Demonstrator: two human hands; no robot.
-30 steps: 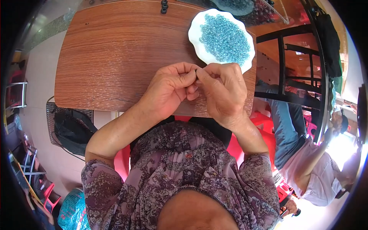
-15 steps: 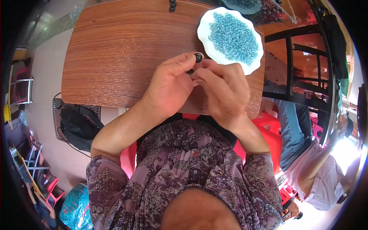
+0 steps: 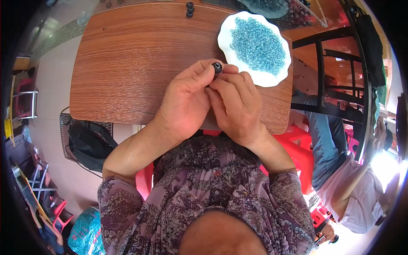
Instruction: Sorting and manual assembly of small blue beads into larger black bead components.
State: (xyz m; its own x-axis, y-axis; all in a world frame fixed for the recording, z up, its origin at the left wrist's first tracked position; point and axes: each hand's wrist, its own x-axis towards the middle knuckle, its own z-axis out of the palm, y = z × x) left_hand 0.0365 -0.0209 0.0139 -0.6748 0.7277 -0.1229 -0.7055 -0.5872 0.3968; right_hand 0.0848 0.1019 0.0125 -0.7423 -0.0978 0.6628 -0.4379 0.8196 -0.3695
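My left hand (image 3: 183,102), palm up and fingers curled, pinches a small black round piece with a pale centre (image 3: 217,68) between thumb and fingertips. It looks like a bead or a little spool; I cannot tell which. Close against it, my right hand (image 3: 237,100) has thumb and fingers pressed together just below the black piece. Whatever those fingertips hold is too small or hidden to make out. Both hands are above the near part of the brown wooden table (image 3: 127,68). Just beyond my right hand lies a white scalloped plate (image 3: 227,44) heaped with small clear-blue beads (image 3: 259,44).
Several similar black pieces (image 3: 190,9) stand in a short row at the table's far edge. At the far right is a clear tray (image 3: 312,12) with dark pieces. A black metal frame (image 3: 319,72) and a seated person (image 3: 348,187) are to the right, a black bag (image 3: 91,138) to the left.
My right hand has shifted left and its fingers have closed in beneath the black piece. A dark bit that showed between the hands is now hidden. The view has tilted slightly.
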